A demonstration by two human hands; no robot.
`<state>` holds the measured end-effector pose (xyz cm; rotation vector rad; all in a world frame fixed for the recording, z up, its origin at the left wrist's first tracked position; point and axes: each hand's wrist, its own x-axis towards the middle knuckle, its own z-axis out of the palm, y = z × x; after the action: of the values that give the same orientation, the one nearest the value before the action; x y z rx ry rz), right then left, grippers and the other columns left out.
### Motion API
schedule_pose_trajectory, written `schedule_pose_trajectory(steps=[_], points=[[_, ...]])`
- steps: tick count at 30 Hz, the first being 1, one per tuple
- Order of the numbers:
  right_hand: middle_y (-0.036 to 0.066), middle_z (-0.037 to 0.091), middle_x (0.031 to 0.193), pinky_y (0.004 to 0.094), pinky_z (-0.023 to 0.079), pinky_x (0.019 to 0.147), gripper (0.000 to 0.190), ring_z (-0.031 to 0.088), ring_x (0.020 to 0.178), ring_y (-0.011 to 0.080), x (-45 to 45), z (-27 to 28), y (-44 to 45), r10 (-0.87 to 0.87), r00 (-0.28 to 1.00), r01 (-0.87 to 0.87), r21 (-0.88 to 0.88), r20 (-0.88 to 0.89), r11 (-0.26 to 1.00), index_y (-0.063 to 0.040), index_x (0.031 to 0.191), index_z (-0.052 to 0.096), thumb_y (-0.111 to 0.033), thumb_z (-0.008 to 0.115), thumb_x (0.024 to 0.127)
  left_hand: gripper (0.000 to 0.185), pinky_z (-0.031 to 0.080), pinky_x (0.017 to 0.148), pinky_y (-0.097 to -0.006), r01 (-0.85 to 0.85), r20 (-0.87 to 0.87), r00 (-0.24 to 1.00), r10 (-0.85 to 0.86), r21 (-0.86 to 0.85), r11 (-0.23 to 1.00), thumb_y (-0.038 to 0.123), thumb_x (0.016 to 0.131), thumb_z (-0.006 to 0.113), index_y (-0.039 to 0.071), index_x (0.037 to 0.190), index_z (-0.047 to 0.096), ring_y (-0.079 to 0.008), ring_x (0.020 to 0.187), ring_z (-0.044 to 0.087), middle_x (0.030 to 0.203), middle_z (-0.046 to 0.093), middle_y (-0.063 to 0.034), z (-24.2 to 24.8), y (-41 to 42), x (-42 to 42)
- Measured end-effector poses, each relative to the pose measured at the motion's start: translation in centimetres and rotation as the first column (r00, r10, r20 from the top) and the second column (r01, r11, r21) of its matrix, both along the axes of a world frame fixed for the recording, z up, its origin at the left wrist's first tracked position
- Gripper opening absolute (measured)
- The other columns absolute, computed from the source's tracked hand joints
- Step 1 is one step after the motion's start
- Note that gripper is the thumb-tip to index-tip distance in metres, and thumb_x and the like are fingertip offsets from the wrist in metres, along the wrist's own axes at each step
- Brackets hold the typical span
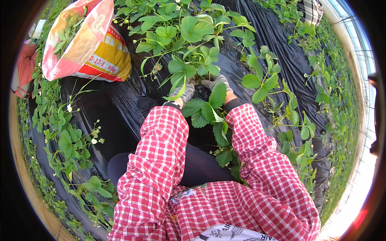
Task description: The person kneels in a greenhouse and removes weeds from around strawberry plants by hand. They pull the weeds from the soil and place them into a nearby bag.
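Both hands wear grey striped gloves and meet at the base of a leafy strawberry plant [193, 30]. My left hand [187, 91] is partly covered by leaves and a long grass blade [180, 92]. Close beside it, my right hand [217, 82] bends inward among the stems, its fingertips hidden under the foliage. Whether either hand grips a stem cannot be made out. Broad strawberry leaves [211, 110] rise between my wrists. A small pale strawberry [158, 67] hangs left of the plant, over the black plastic film [232, 67].
An open woven sack [105, 60] with printing holds picked leaves [68, 36] at upper left. Beyond it is a red checked bundle [25, 64]. More strawberry rows run along both sides [68, 144]. Plaid cloth [312, 12] shows at upper right, near the greenhouse wall [359, 54].
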<state>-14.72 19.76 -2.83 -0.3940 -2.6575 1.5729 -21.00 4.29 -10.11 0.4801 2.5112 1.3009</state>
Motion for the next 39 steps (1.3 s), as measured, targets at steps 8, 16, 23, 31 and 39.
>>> schedule_pose_trajectory(steps=[8,16,23,31,39], points=[[0.011,0.064,0.1,0.0324,0.045,0.079,0.028,0.059,0.091,0.0198,-0.9,-1.8,-0.4,-0.248,0.954,0.125,-0.527,-0.169,0.841,-0.001,0.106,0.059,-0.017,0.061,0.083,0.026,0.045,0.066,-0.0304,-0.082,0.392,0.919,0.049,0.069,0.994,0.018,0.078,0.056,0.008,0.102,0.061,-0.0164,0.07,0.057,0.079,0.062,-0.0077,3.5,-0.5,-0.3],[0.014,0.056,0.114,0.0323,0.044,0.086,0.04,0.055,0.101,0.0254,-0.8,-3.9,-1.2,-0.267,0.953,0.091,-0.708,-0.141,0.7,-0.004,0.116,0.053,-0.014,0.063,0.079,0.028,0.045,0.066,-0.0277,-0.347,0.62,0.754,0.216,0.097,0.933,0.033,0.075,0.063,0.011,0.092,0.064,-0.0137,0.073,0.056,0.081,0.063,-0.0022,2.7,1.3,-1.5],[0.019,0.05,0.116,0.0368,0.041,0.091,0.047,0.051,0.103,0.0364,0.3,-0.4,-1.8,0.02,0.983,-0.008,0.067,-0.182,0.998,-0.005,0.117,0.05,-0.012,0.064,0.073,0.031,0.046,0.069,-0.026,-0.346,0.717,0.697,-0.03,0.373,0.861,0.037,0.079,0.062,0.014,0.099,0.062,-0.0137,0.076,0.056,0.09,0.063,-0.0012,-5.8,1.6,-4.7],[0.009,0.054,0.116,0.0318,0.042,0.092,0.029,0.051,0.105,0.0197,2.3,-5.3,1.2,0.191,0.965,-0.248,-0.869,-0.181,0.428,-0.002,0.117,0.049,-0.016,0.046,0.091,0.033,0.043,0.089,-0.0379,-0.66,0.752,0.444,-0.488,0.642,0.39,0.032,0.09,0.049,0.01,0.114,0.052,-0.0244,0.099,0.054,0.108,0.058,-0.009,2.7,-0.2,2.1],[0.004,0.06,0.094,0.0298,0.05,0.07,0.029,0.059,0.077,0.0152,-1.1,0.9,2.3,-0.016,0.999,0.033,-0.392,0.046,0.92,0.001,0.106,0.058,-0.009,0.064,0.079,0.032,0.047,0.079,-0.0361,0.295,0.066,0.921,-0.384,0.526,0.798,0.022,0.079,0.054,0.005,0.106,0.057,-0.0285,0.091,0.058,0.101,0.06,-0.0133,7.1,0.3,5.6]])
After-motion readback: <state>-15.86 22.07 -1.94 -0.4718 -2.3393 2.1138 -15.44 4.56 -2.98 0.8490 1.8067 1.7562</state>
